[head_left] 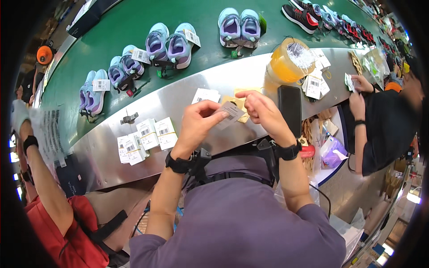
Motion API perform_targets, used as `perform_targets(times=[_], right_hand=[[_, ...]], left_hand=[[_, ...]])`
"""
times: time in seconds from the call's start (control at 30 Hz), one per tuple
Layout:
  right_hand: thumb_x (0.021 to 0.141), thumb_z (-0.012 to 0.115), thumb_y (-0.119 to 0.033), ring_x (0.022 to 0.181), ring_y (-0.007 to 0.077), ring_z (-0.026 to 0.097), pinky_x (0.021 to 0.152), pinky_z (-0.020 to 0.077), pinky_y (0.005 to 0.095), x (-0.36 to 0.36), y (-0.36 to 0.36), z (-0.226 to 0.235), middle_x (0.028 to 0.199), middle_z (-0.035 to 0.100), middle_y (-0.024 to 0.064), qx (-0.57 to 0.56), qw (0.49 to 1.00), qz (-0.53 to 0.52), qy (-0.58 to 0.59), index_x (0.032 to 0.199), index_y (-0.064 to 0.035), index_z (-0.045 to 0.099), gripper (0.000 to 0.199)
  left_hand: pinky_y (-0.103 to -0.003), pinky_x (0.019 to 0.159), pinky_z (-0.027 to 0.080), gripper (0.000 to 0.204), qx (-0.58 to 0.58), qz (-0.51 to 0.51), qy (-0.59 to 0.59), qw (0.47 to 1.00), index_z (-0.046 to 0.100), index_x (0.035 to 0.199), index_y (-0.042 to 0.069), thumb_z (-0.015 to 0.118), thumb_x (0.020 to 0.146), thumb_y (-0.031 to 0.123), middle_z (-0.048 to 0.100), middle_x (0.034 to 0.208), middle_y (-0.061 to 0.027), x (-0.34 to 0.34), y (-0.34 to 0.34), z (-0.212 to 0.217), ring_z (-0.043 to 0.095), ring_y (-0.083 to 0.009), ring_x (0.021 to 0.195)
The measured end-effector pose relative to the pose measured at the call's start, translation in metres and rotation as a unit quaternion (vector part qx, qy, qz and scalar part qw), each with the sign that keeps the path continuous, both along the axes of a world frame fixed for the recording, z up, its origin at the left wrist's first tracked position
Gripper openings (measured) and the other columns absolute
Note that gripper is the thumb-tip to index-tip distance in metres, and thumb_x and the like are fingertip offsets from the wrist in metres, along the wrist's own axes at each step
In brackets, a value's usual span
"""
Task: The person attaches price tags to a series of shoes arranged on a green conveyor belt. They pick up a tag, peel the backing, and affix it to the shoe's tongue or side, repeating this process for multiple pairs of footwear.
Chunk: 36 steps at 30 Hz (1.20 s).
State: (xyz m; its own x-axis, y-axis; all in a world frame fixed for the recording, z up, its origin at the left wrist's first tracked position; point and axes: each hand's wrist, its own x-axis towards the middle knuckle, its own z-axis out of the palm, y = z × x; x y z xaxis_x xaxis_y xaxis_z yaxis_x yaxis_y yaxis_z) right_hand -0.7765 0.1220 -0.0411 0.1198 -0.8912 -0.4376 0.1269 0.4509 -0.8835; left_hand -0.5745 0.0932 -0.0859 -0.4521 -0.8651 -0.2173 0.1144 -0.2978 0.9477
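Note:
My left hand (199,123) pinches a small grey printed tag (232,112) between thumb and fingers, above the metal ledge. Close by on the right, my right hand (264,111) has its index finger stretched toward the tag and the other fingers curled in. Whether something small sits in those curled fingers, I cannot make out. Beneath the hands lie yellowish cards (244,117), partly covered. A white tag stack (205,95) rests just beyond my left hand. Left of that forearm are several more white barcode tags (147,134) in piles.
Pairs of light-blue and purple shoes (178,47) stand tagged on the green belt (201,31). Right of my hands lie a black phone (290,109), an orange tape roll (279,62) filled with white strands, and tags (314,86). Co-workers in red (62,232) and black (393,120) flank me.

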Motion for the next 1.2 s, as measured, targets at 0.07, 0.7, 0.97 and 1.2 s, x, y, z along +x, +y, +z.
perform_targets(times=[0.07,0.7,0.97,1.2], right_hand=[[0.095,0.046,-0.012,0.063,0.0017,0.038,0.054,0.0325,0.0177,-0.002,0.003,0.002,0.079,0.051,-0.0047,-0.062,0.997,-0.03,0.042,0.115,-0.0031,0.056,0.024],[0.077,0.059,-0.001,0.052,0.0189,0.058,0.049,0.0443,0.0299,0.023,-0.003,0.003,0.065,0.059,0.0066,-0.32,0.872,-0.051,0.367,0.094,-0.0049,0.054,0.018],[0.079,0.057,-0.003,0.051,0.0168,0.057,0.049,0.044,0.0286,0.009,-0.003,0.012,0.063,0.06,0.0068,-0.257,0.902,-0.045,0.343,0.096,-0.0047,0.054,0.018],[0.086,0.053,-0.002,0.066,0.0097,0.06,0.06,0.0466,0.0244,-0.01,-0.004,0.024,0.074,0.064,0.0064,-0.252,0.923,-0.002,0.29,0.099,-0.0024,0.062,0.016]], left_hand=[[-0.022,0.07,0.048,0.024,0.021,0.072,0.07,0.995,0.063,0.104,-0.001,0.067,0.079,0.0,0.066,0.086,-0.0041,-0.005,0.003,0.006,0.06,-0.0083,0.075],[-0.022,0.069,0.049,0.018,-0.049,0.111,0.016,0.992,0.063,0.102,-0.003,0.063,0.086,0.006,0.067,0.09,-0.0052,-0.036,0.009,0.006,0.061,-0.0081,0.078],[-0.022,0.064,0.049,0.015,-0.148,0.083,-0.078,0.982,0.065,0.098,-0.001,0.063,0.084,0.001,0.065,0.086,-0.0036,-0.045,0.004,0.015,0.061,-0.0103,0.075],[-0.032,0.061,0.048,0.018,-0.484,0.134,-0.192,0.843,0.068,0.086,0.007,0.067,0.069,0.0,0.061,0.08,-0.0053,-0.051,-0.005,0.034,0.059,-0.022,0.072]])
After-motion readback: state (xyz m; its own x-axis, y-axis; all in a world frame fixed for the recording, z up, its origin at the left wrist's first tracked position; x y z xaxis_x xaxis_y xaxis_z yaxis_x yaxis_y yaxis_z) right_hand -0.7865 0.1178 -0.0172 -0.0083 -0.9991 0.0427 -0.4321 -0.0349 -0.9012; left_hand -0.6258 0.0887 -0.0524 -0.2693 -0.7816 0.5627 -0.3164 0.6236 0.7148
